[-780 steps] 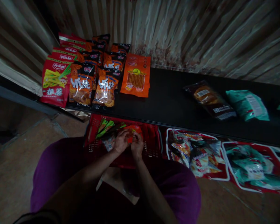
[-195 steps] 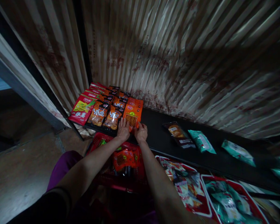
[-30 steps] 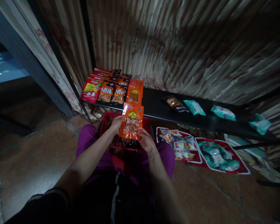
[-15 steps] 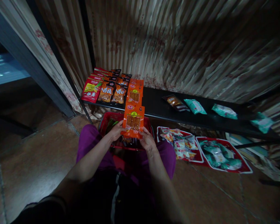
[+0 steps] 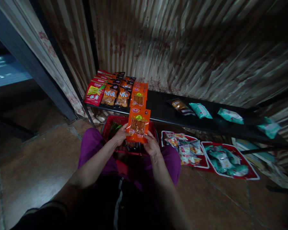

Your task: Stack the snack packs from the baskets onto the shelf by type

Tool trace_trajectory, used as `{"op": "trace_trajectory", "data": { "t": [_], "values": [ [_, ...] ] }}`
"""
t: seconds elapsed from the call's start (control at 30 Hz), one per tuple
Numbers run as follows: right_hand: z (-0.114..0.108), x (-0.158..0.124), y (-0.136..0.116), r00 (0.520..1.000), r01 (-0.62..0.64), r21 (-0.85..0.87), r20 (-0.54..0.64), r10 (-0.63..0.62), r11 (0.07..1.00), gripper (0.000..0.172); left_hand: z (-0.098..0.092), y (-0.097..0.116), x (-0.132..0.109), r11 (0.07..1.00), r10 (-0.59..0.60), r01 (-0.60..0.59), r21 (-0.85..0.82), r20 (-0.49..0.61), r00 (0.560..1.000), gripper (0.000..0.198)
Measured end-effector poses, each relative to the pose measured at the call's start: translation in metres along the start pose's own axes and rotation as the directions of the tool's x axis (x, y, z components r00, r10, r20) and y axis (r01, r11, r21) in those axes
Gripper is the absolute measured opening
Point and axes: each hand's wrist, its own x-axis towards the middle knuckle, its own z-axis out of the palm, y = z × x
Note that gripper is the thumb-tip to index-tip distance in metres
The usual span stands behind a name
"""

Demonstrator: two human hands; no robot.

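The left hand [image 5: 121,135] and right hand [image 5: 151,143] grip one orange packet [image 5: 138,125] by its lower sides, mid-frame. Three teal bags [image 5: 200,111] and one brown packet [image 5: 181,106] lie right of it; left, overlapping red packets [image 5: 95,92] number perhaps four.

The one view looks from the person's head, forward and steeply down at the shelf [image 5: 157,105]. It is set above and before the shelf, near enough that the left hand [image 5: 120,135] and right hand [image 5: 151,144] show just before it, the knees [image 5: 90,148] nearer, the baskets [image 5: 252,173] low at its front, the cloth [image 5: 139,41] behind and the floor [image 5: 211,201] below.
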Motion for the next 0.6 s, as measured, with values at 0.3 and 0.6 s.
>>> {"op": "trace_trajectory", "data": {
  "t": [0.3,0.6],
  "values": [
    [-0.003,0.001,0.004,0.999,0.022,0.012,-0.031,-0.022,1.000,0.029,0.011,0.003,-0.003,0.991,0.050,-0.046,0.122,-0.028,0.998,0.068],
    [0.006,-0.006,0.004,0.996,0.078,-0.017,-0.037,-0.078,0.997,0.034,0.007,-0.017,0.005,0.803,0.317,-0.165,0.572,-0.176,0.932,0.068]
  ]
}}
